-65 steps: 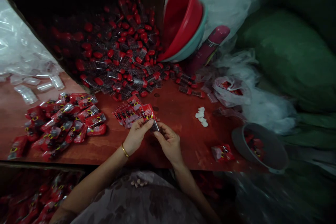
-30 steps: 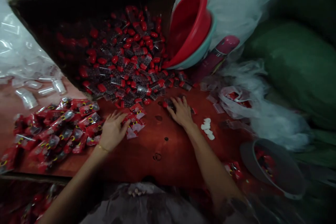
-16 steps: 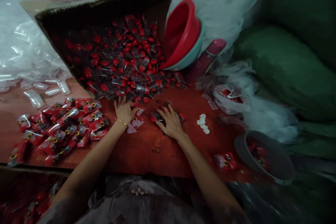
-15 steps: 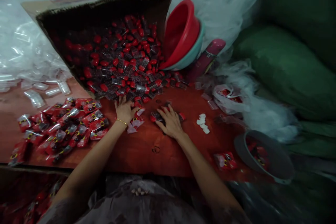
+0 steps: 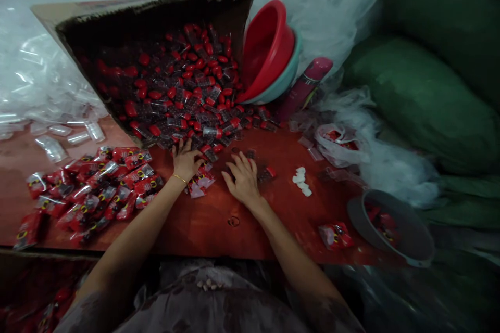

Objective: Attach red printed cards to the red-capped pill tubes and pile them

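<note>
My left hand, with a gold bracelet at the wrist, has its fingers apart at the front edge of the heap of small red-capped clear bottles. Printed red wrappers lie just right of its thumb. My right hand is spread over the red table, palm down, and nothing shows in its fingers. Right beside it lies a red-capped bottle. The heap spills out of a tipped cardboard box.
Filled red packets are piled at left, near clear plastic tubes. Red and teal basins lean by the box, beside a pink spray can. White discs and a grey basin are at right.
My right hand has moved slightly left, off the small bottles it was covering, uncovering the one at its right. My left hand has barely shifted.
</note>
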Demonstrator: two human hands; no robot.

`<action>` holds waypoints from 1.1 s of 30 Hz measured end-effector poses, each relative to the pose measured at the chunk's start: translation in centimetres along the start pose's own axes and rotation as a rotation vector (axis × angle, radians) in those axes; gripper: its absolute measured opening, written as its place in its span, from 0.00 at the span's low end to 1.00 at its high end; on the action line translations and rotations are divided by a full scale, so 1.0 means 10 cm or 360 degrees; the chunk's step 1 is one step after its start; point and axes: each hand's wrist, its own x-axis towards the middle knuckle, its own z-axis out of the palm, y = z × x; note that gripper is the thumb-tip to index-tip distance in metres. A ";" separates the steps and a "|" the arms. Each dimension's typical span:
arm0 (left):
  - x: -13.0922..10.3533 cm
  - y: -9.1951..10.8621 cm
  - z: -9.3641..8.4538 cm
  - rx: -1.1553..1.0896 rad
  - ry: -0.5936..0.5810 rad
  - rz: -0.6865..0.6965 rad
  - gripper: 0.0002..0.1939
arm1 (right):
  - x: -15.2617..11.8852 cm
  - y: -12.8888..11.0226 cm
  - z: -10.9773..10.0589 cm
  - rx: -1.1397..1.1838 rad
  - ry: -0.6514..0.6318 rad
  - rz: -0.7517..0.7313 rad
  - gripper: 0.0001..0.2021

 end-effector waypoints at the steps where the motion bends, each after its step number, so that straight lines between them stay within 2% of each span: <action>1: 0.01 -0.01 0.00 -0.0003 -0.0002 -0.0001 0.11 | 0.06 -0.06 0.00 -0.0001 -0.0032 0.0022 0.17; 3: 0.01 -0.01 0.00 0.0001 -0.0007 -0.0003 0.12 | 0.18 -0.16 0.01 -0.0035 -0.0155 0.0084 0.17; 6: 0.00 0.00 0.00 0.0015 -0.0034 0.0023 0.05 | 0.33 -0.28 0.06 -0.0142 -0.0341 0.0143 0.18; 10: -0.01 0.01 0.01 0.0013 -0.0037 0.0068 0.06 | 0.44 -0.37 0.17 -0.0197 -0.0374 0.0190 0.15; 13: -0.02 0.02 -0.03 -0.0001 -0.0044 0.0059 0.06 | 0.46 -0.38 0.21 -0.0094 -0.0388 0.0240 0.10; 16: -0.06 0.04 -0.16 -0.0153 0.0107 0.0032 0.15 | 0.45 -0.35 0.17 0.0137 -0.0276 0.0309 0.09; 18: -0.11 0.06 -0.27 -0.0376 0.0270 -0.0068 0.21 | 0.42 -0.33 0.10 0.0340 -0.0113 0.0341 0.10; 19: -0.15 0.08 -0.33 -0.0529 0.0296 -0.0147 0.23 | 0.40 -0.32 0.06 0.0442 -0.0029 0.0337 0.10; 20: -0.20 0.11 -0.37 -0.0715 0.0258 -0.0228 0.23 | 0.37 -0.32 0.02 0.0537 0.0042 0.0316 0.11; 24: -0.42 0.29 -0.45 -0.1696 -0.0114 -0.0579 0.19 | 0.20 -0.40 -0.09 0.0791 0.0164 0.0214 0.14; 27: -0.61 0.42 -0.43 -0.2278 -0.0224 -0.0921 0.20 | 0.03 -0.50 -0.11 0.0943 0.0205 0.0287 0.16; 29: -0.73 0.47 -0.43 -0.2412 -0.0318 -0.1040 0.21 | -0.08 -0.54 -0.10 0.1045 0.0212 0.0331 0.15; 33: -0.85 0.47 -0.40 -0.2382 -0.0380 -0.1127 0.20 | -0.27 -0.56 -0.07 0.1111 0.0162 0.0305 0.12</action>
